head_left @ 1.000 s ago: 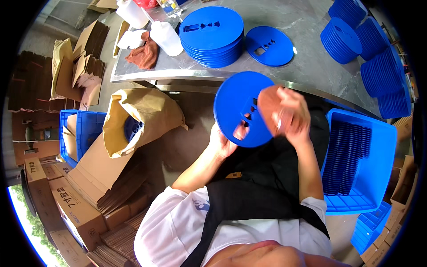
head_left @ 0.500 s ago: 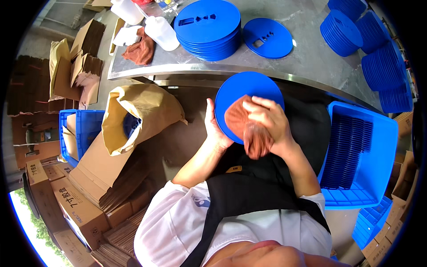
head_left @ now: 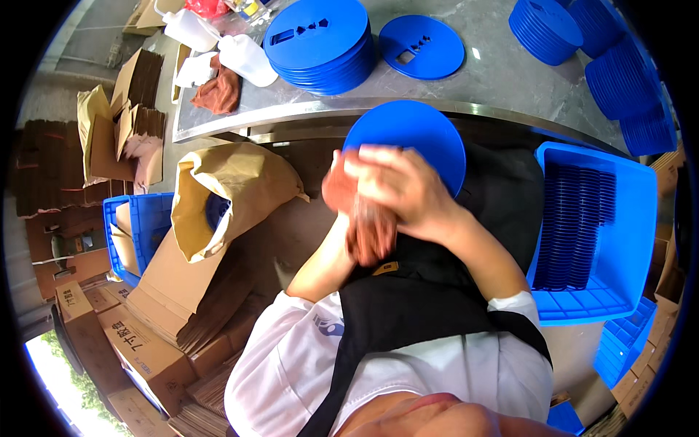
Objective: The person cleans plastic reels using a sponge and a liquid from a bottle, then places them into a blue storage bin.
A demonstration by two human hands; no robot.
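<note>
A plain round blue plastic disc is tilted in front of my black apron, just off the table's near edge. My left hand grips its left side, the fingers mostly hidden under the cloth and my other hand. A reddish-brown cloth is bunched in my right hand, which presses it onto the disc's left edge, right over my left hand. The right fingers are slightly blurred. The cloth's loose end hangs down toward me.
On the metal table stand a stack of blue discs, a single slotted disc, white squeeze bottles and another brown cloth. A blue crate of discs is at right, an open yellowish sack at left, beside cardboard boxes.
My right hand has moved the cloth left across the disc, from its middle to its left edge, and now covers much of my left hand. The view has shifted slightly.
</note>
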